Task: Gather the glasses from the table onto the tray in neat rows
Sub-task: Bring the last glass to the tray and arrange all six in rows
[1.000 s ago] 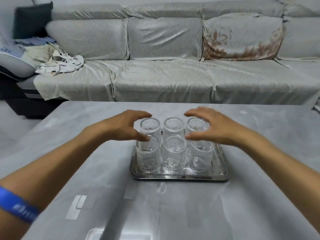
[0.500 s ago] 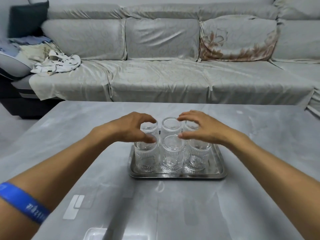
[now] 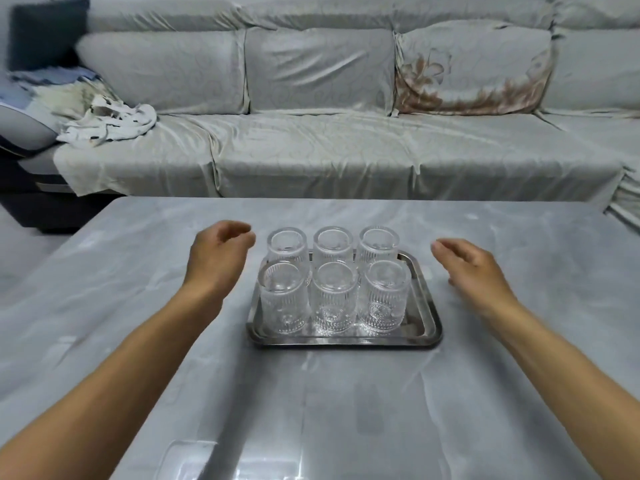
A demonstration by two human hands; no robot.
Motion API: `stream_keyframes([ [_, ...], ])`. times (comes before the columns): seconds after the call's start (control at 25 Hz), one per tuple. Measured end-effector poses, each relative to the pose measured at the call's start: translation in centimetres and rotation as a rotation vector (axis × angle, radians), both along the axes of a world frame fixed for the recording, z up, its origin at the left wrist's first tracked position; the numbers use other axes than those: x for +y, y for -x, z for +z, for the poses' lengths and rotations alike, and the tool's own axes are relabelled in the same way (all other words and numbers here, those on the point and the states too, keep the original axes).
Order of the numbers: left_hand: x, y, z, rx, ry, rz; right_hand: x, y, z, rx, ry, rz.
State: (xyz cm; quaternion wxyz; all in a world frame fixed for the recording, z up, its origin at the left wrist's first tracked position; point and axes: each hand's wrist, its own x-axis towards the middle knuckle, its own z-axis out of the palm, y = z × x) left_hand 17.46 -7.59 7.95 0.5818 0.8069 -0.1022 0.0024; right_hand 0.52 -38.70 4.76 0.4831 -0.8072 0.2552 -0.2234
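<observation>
Grey table (image 3: 138,306): steel tray (image 3: 429,306) holds six glasses (image 3: 334,296), two rows; hands loosely spread, empty.

Soft, even, cool indoor light with faint shadows, glare patches on the glossy table (image 3: 346,410) below both wrists, glints on the tray (image 3: 346,339) rim between the hands, motion-soft fingertips, wide-angle bending at edges.

I see a grey marbled bench (image 3: 138,306) with a steel tray (image 3: 427,306) resting flat near its middle. Six glasses (image 3: 334,299) stand on the tray, two rows of three.
</observation>
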Motion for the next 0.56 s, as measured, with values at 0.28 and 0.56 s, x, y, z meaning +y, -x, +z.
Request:
stream_keyframes([
  [0.28, 3.0, 3.3, -5.8, 0.482, 0.059, -0.040, 2.8, 2.8, -4.2, 0.089, -0.486, -0.065],
  [0.56, 2.5, 4.7, -5.3, 0.500, 0.055, -0.176, 3.1, 3.3, -4.3, 0.115, -0.415, 0.007],
])
